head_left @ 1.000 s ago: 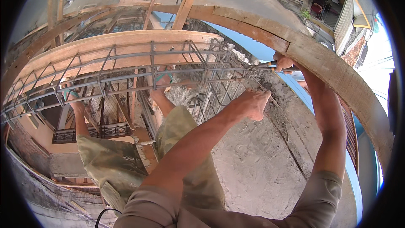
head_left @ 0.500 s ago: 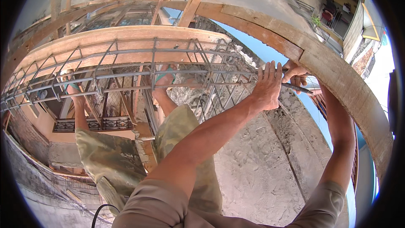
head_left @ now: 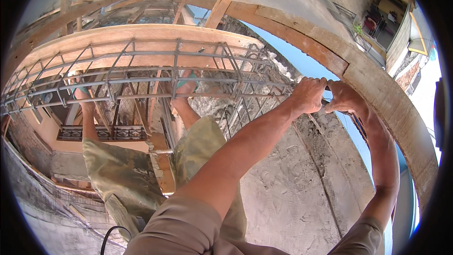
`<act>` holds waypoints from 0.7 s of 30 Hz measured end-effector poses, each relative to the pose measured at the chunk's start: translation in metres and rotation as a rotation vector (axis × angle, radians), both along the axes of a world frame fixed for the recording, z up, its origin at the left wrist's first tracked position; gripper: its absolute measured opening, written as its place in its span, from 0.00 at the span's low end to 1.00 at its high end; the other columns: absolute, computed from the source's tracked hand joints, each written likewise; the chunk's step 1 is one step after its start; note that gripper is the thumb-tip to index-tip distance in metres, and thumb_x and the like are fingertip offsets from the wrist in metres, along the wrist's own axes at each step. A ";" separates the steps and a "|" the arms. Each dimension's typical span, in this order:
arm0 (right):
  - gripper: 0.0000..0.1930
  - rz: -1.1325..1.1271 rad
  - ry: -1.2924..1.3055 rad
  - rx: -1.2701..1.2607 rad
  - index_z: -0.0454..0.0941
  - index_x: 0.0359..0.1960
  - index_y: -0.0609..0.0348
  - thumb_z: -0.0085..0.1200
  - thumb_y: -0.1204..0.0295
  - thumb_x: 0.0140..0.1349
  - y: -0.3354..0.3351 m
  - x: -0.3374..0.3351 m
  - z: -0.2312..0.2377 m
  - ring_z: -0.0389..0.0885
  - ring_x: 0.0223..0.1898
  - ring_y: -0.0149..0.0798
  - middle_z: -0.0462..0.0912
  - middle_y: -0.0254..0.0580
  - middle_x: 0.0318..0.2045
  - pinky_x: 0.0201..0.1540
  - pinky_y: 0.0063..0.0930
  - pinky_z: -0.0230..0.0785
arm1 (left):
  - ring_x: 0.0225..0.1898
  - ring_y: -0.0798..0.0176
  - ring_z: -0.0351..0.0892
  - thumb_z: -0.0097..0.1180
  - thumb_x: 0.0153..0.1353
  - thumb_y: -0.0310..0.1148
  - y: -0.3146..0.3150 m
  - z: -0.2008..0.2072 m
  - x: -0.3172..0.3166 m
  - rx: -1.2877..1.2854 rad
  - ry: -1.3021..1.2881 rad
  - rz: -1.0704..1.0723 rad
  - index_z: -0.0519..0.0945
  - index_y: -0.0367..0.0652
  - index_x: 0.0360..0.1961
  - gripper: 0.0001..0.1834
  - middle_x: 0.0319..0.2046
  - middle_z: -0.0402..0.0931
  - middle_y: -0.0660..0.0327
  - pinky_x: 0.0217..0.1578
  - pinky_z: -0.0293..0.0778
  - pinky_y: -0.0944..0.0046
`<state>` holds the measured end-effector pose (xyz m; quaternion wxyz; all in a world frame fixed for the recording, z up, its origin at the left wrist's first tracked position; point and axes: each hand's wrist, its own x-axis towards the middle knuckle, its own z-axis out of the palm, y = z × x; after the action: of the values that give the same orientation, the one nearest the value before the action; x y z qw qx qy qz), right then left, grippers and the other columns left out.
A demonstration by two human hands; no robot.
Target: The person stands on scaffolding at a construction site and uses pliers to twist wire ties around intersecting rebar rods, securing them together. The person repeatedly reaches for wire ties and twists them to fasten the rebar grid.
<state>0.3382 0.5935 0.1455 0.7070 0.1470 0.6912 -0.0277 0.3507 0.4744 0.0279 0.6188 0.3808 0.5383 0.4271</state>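
A long cage of steel rebar [head_left: 144, 97] with bent stirrups runs from the left edge toward my hands. At its right end my left hand [head_left: 309, 94] is closed in a fist, and whatever lies inside it is hidden. Right beside it, almost touching, my right hand [head_left: 346, 97] has its fingers curled round a dark metal tool [head_left: 325, 101]. Only a short dark piece of that tool shows between the two hands. Both hands are below the curved-looking wooden beam [head_left: 368, 82].
A plank [head_left: 155, 33] stands along the cage's far side. My feet in green-strapped sandals [head_left: 188, 84] are below the cage, over a gap with wood pieces. A rough cement wall [head_left: 288, 174] is under my arms. A wooden post [head_left: 226, 0] rises beyond.
My left hand, with fingers stretched out half a second ago, is now closed in a fist. The right hand has turned and moved slightly down, and most of the dark tool is now hidden.
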 end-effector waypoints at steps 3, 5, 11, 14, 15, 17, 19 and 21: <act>0.17 0.340 0.423 0.125 0.74 0.44 0.60 0.56 0.70 0.52 -0.003 0.029 0.019 0.78 0.41 0.48 0.79 0.43 0.35 0.45 0.42 0.71 | 0.40 0.45 0.80 0.60 0.48 0.24 0.009 -0.004 -0.009 -0.013 -0.198 -0.103 0.70 0.31 0.44 0.20 0.35 0.78 0.44 0.41 0.74 0.52; 0.15 0.411 0.603 0.057 0.74 0.39 0.61 0.58 0.72 0.49 0.005 0.028 0.018 0.78 0.34 0.45 0.78 0.45 0.34 0.37 0.44 0.70 | 0.41 0.46 0.80 0.59 0.48 0.24 0.007 -0.003 -0.010 -0.016 -0.149 -0.057 0.71 0.31 0.44 0.20 0.36 0.79 0.45 0.43 0.72 0.50; 0.17 0.375 0.049 -0.066 0.75 0.46 0.59 0.53 0.63 0.59 0.024 0.005 -0.001 0.81 0.38 0.47 0.80 0.48 0.37 0.40 0.39 0.74 | 0.32 0.52 0.79 0.62 0.45 0.25 0.003 0.019 0.011 0.101 0.208 0.461 0.70 0.35 0.43 0.22 0.28 0.78 0.53 0.40 0.69 0.53; 0.17 0.358 0.428 -0.032 0.76 0.45 0.59 0.53 0.61 0.60 0.015 0.008 0.020 0.81 0.38 0.48 0.80 0.49 0.37 0.42 0.42 0.73 | 0.31 0.54 0.79 0.63 0.44 0.24 0.013 0.010 0.009 0.078 0.100 0.294 0.70 0.35 0.42 0.22 0.27 0.77 0.51 0.38 0.69 0.55; 0.17 0.425 0.546 -0.026 0.76 0.45 0.59 0.53 0.61 0.60 0.014 0.006 0.018 0.80 0.39 0.48 0.80 0.49 0.38 0.42 0.43 0.73 | 0.31 0.53 0.80 0.63 0.43 0.24 0.018 0.001 0.001 0.088 0.037 0.191 0.70 0.32 0.42 0.23 0.27 0.77 0.48 0.39 0.70 0.54; 0.17 0.574 0.669 0.084 0.77 0.45 0.58 0.53 0.60 0.61 -0.002 0.021 0.039 0.80 0.41 0.48 0.80 0.48 0.40 0.43 0.44 0.72 | 0.31 0.51 0.80 0.63 0.42 0.22 0.020 0.009 -0.020 0.090 -0.233 -0.087 0.71 0.34 0.40 0.21 0.27 0.78 0.48 0.40 0.69 0.51; 0.17 0.559 0.671 0.159 0.77 0.45 0.56 0.55 0.62 0.57 -0.005 0.036 0.041 0.79 0.44 0.47 0.80 0.47 0.42 0.45 0.45 0.71 | 0.35 0.51 0.80 0.64 0.40 0.22 0.023 0.015 -0.038 0.038 -0.371 -0.308 0.72 0.35 0.37 0.20 0.29 0.77 0.48 0.43 0.69 0.49; 0.20 0.325 0.620 0.151 0.77 0.47 0.52 0.59 0.67 0.49 0.012 0.031 0.011 0.78 0.48 0.45 0.80 0.47 0.41 0.48 0.47 0.70 | 0.36 0.51 0.78 0.65 0.39 0.23 0.020 0.007 -0.017 -0.010 -0.127 0.108 0.71 0.35 0.37 0.22 0.31 0.77 0.49 0.43 0.68 0.50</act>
<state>0.3697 0.6058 0.1568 0.4460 0.0714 0.8873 0.0928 0.3336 0.4944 0.0347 0.6298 0.3201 0.5198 0.4804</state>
